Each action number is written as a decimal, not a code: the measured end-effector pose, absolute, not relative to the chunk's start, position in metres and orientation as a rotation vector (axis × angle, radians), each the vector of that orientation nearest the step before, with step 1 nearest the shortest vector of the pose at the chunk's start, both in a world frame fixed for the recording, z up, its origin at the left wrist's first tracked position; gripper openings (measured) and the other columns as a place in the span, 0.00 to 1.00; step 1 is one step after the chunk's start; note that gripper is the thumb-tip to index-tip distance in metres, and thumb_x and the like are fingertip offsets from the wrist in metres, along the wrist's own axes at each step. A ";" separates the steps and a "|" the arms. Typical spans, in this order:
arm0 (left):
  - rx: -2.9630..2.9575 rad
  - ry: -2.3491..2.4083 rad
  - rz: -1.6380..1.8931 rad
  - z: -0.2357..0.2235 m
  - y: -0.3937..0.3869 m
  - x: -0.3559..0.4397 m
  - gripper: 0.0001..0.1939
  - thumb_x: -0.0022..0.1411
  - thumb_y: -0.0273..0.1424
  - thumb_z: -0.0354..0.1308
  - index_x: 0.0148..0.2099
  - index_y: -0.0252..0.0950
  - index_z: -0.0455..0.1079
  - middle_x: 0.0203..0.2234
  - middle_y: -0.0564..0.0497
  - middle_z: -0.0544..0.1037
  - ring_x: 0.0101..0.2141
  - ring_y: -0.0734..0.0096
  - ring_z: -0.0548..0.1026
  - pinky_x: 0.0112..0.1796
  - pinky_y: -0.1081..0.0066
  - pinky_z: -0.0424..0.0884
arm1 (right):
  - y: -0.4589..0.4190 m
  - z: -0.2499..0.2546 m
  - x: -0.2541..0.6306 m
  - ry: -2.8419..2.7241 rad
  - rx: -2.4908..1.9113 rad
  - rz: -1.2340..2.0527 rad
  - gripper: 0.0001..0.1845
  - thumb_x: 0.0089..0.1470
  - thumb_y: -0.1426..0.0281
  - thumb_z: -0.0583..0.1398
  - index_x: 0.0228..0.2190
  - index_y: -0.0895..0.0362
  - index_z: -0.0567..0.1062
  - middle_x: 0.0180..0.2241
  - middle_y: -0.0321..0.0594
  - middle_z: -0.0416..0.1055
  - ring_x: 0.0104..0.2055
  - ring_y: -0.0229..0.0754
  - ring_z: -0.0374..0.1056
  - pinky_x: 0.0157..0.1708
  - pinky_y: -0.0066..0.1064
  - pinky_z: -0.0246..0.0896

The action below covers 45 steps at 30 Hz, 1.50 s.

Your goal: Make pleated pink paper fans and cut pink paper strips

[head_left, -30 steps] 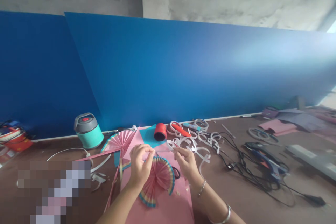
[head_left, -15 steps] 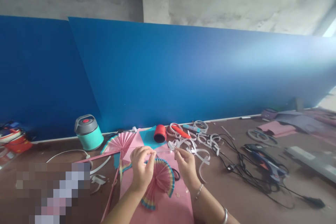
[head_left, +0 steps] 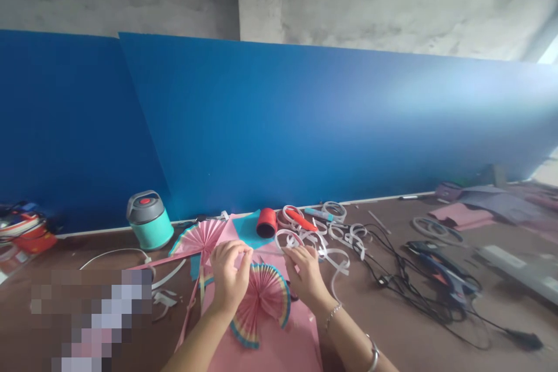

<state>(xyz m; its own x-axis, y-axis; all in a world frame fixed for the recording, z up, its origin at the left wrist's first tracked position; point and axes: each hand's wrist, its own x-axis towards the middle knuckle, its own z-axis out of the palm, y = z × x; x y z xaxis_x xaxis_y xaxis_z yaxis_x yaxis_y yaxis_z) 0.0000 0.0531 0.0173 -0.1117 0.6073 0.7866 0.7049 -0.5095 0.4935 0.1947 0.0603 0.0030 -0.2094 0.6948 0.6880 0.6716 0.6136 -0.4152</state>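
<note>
Between my hands stretches a thin white strip (head_left: pixel 267 252), like tape or its backing. My left hand (head_left: pixel 230 274) pinches one end between thumb and fingertips. At the other end, my right hand (head_left: pixel 305 274) has its fingers closed on the strip; a white loop curls up behind it. Just below lies a pleated pink paper fan (head_left: pixel 261 302) with a blue and yellow edge, on pink paper (head_left: pixel 288 349). A second pleated fan (head_left: pixel 204 237) is behind my left hand, beside a blue sheet (head_left: pixel 246 228).
A red roll (head_left: pixel 267 222), a red-handled tool (head_left: pixel 300 220) and curled white strips (head_left: pixel 340 258) lie beyond my hands. A teal flask (head_left: pixel 150 226) stands at left. Black cables (head_left: pixel 405 288), a glue gun (head_left: pixel 444 276) and a white power strip (head_left: pixel 518 270) are at right.
My hands have moved slightly apart, the left one a little leftward, with the strip between them. The right hand has turned, its fingers now reaching further left over the strip.
</note>
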 end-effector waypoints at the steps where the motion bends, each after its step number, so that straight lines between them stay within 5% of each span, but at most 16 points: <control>1: -2.035 -1.508 -1.702 0.017 0.053 0.000 0.06 0.60 0.32 0.54 0.30 0.40 0.69 0.28 0.50 0.77 0.35 0.62 0.73 0.39 0.62 0.64 | 0.060 0.003 0.195 -1.928 -1.089 0.035 0.13 0.56 0.76 0.50 0.36 0.55 0.74 0.29 0.40 0.74 0.32 0.41 0.68 0.40 0.36 0.55; 8: -2.087 -1.419 -1.682 0.015 0.045 0.010 0.05 0.59 0.28 0.54 0.30 0.39 0.68 0.28 0.51 0.77 0.34 0.63 0.73 0.40 0.62 0.64 | 0.060 0.001 0.193 -1.759 -1.150 0.159 0.13 0.53 0.72 0.52 0.28 0.56 0.77 0.21 0.36 0.70 0.25 0.39 0.65 0.38 0.34 0.56; 13: -1.861 -1.408 -1.884 0.025 0.055 -0.011 0.04 0.60 0.28 0.53 0.34 0.38 0.69 0.30 0.49 0.76 0.35 0.64 0.73 0.39 0.64 0.67 | 0.070 -0.002 0.214 -1.227 -1.274 0.480 0.19 0.54 0.63 0.52 0.23 0.59 0.76 0.15 0.35 0.67 0.18 0.38 0.59 0.22 0.29 0.53; 15: -1.874 -1.452 -1.904 0.029 0.064 -0.020 0.04 0.60 0.29 0.54 0.33 0.38 0.69 0.30 0.49 0.76 0.34 0.64 0.73 0.39 0.65 0.68 | 0.075 -0.004 0.218 -1.214 -1.276 0.467 0.18 0.54 0.63 0.53 0.26 0.60 0.77 0.18 0.37 0.69 0.20 0.39 0.62 0.22 0.28 0.55; 19: -2.250 -1.467 -1.750 0.035 0.071 -0.021 0.06 0.60 0.30 0.55 0.31 0.38 0.71 0.30 0.50 0.77 0.36 0.65 0.74 0.40 0.65 0.69 | 0.080 -0.018 0.211 -1.724 -1.317 0.118 0.14 0.53 0.74 0.52 0.33 0.56 0.77 0.27 0.41 0.74 0.31 0.44 0.69 0.39 0.36 0.58; 26: -2.566 -1.507 -1.329 0.046 0.059 -0.018 0.06 0.58 0.27 0.56 0.31 0.39 0.73 0.38 0.49 0.74 0.44 0.62 0.70 0.46 0.60 0.66 | 0.072 -0.016 0.209 -1.750 -1.310 -0.158 0.30 0.40 0.81 0.51 0.47 0.57 0.69 0.46 0.49 0.67 0.48 0.51 0.62 0.45 0.43 0.56; 30: -2.665 -1.444 -1.249 0.053 0.052 -0.010 0.06 0.58 0.26 0.56 0.31 0.40 0.73 0.40 0.48 0.73 0.46 0.60 0.69 0.47 0.57 0.65 | 0.053 0.012 0.196 -1.898 -1.041 -0.022 0.20 0.51 0.75 0.55 0.47 0.54 0.67 0.47 0.45 0.66 0.50 0.49 0.60 0.48 0.43 0.53; 33: -2.723 -1.443 -1.235 0.055 0.047 0.000 0.06 0.58 0.26 0.56 0.31 0.41 0.73 0.40 0.48 0.73 0.47 0.59 0.68 0.48 0.57 0.64 | 0.044 0.020 0.187 -1.970 -0.986 -0.040 0.05 0.54 0.74 0.56 0.34 0.54 0.71 0.42 0.42 0.68 0.45 0.46 0.62 0.45 0.40 0.52; 35: -2.744 -1.463 -1.251 0.054 0.047 0.003 0.07 0.58 0.28 0.56 0.31 0.41 0.74 0.41 0.47 0.73 0.47 0.58 0.68 0.49 0.56 0.64 | 0.044 0.019 0.185 -1.997 -0.968 -0.051 0.07 0.56 0.76 0.54 0.30 0.55 0.71 0.38 0.41 0.69 0.41 0.44 0.63 0.43 0.39 0.52; 38: -2.696 -1.572 -1.461 0.049 0.054 -0.004 0.11 0.58 0.32 0.56 0.43 0.44 0.74 0.47 0.46 0.72 0.49 0.58 0.68 0.50 0.57 0.63 | 0.050 0.014 0.191 -1.975 -0.985 -0.065 0.07 0.56 0.77 0.53 0.32 0.56 0.70 0.36 0.42 0.69 0.39 0.43 0.63 0.41 0.39 0.53; 41: -2.344 -1.962 -1.798 0.040 0.063 -0.023 0.27 0.58 0.33 0.52 0.61 0.42 0.57 0.53 0.44 0.69 0.49 0.62 0.70 0.47 0.62 0.67 | 0.061 0.009 0.201 -1.825 -1.069 0.010 0.06 0.56 0.74 0.53 0.30 0.56 0.69 0.35 0.42 0.69 0.39 0.44 0.64 0.40 0.38 0.55; 45: -2.412 -2.511 -1.004 0.025 0.055 -0.042 0.22 0.51 0.34 0.58 0.50 0.36 0.67 0.40 0.43 0.78 0.44 0.55 0.74 0.45 0.61 0.66 | 0.071 -0.003 0.206 -1.552 -1.170 0.386 0.07 0.58 0.68 0.52 0.37 0.55 0.68 0.34 0.41 0.70 0.37 0.43 0.67 0.38 0.35 0.61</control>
<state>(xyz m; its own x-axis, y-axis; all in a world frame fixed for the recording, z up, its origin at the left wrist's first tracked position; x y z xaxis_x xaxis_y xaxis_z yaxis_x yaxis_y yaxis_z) -0.0415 0.0553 0.0247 -0.0507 0.9984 0.0267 0.7416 0.0197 0.6705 0.2059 0.0707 -0.0028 0.0879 0.8258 0.5570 0.4683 0.4593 -0.7548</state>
